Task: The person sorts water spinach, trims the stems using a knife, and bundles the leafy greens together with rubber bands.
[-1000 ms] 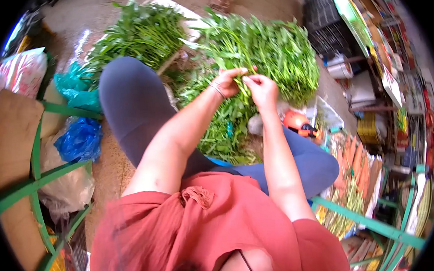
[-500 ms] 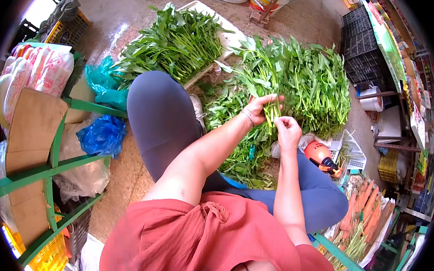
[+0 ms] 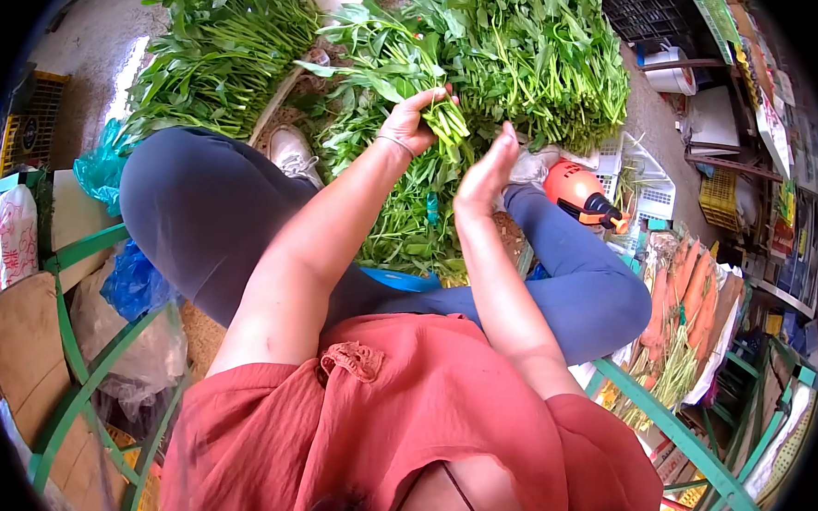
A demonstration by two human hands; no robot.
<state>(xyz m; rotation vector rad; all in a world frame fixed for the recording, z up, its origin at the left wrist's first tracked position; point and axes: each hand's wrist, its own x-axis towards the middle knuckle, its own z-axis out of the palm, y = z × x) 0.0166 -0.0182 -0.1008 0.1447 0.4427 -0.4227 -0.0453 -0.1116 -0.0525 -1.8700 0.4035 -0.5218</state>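
Note:
My left hand is wrapped round a bunch of water spinach, its cut stems pointing toward me and its leaves fanning out beyond. Just right of the stem ends is my right hand, held edge-up with straight fingers and nothing visible in it. Loose greens lie between my legs below both hands. A big heap of the same leafy stems lies beyond, with another pile on the far left.
An orange spray bottle lies by my right knee, near a white plastic basket. Carrots lie at the right. Green metal frames stand on both sides. A blue plastic bag is at the left.
The view has tilted and shifted, so the piles appear higher and further left. My right hand has come away from the stems and its fingers have straightened. My left hand keeps the bunch.

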